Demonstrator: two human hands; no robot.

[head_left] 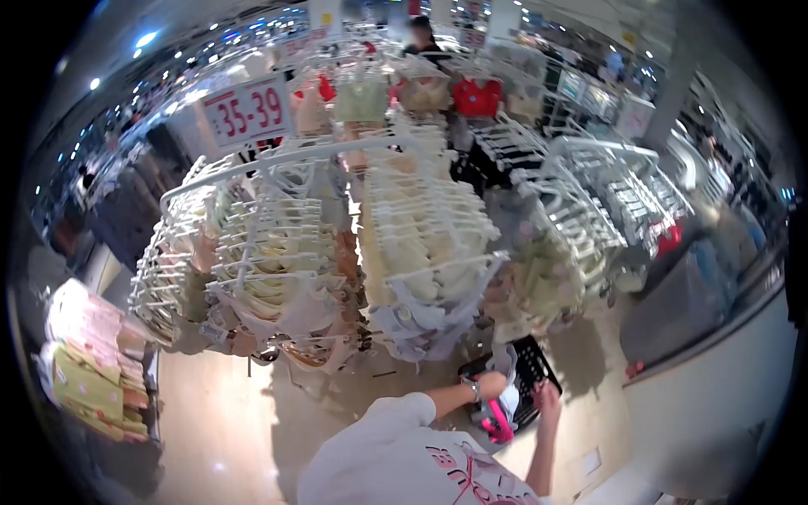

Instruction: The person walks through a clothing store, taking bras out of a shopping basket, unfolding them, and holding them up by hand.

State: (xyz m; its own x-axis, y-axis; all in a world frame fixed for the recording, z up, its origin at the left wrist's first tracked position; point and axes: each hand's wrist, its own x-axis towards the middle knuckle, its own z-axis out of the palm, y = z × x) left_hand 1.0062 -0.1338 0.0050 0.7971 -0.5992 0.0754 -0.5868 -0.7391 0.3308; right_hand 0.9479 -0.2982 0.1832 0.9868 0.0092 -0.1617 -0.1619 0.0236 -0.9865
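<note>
A black shopping basket point(545, 368) is low in front of me, with my hands above its near side. My left hand point(491, 385), with a band at the wrist, is closed on a grey-white garment point(510, 397) whose exact kind is unclear. Across from it, over the basket's right side, my right hand point(547, 394) has its fingers bent together; what they grip, if anything, is too small to make out. A bright pink item point(498, 423) lies at the basket's near edge, below my left hand.
White rails point(337, 150) carry dense rows of bras on hangers point(429, 227) ahead. A "35-39" sign point(246, 113) stands above them. Folded-looking pink and green clothes point(97, 379) hang at left. A low white-sided counter point(715, 396) runs along the right. A person point(421, 38) stands far back.
</note>
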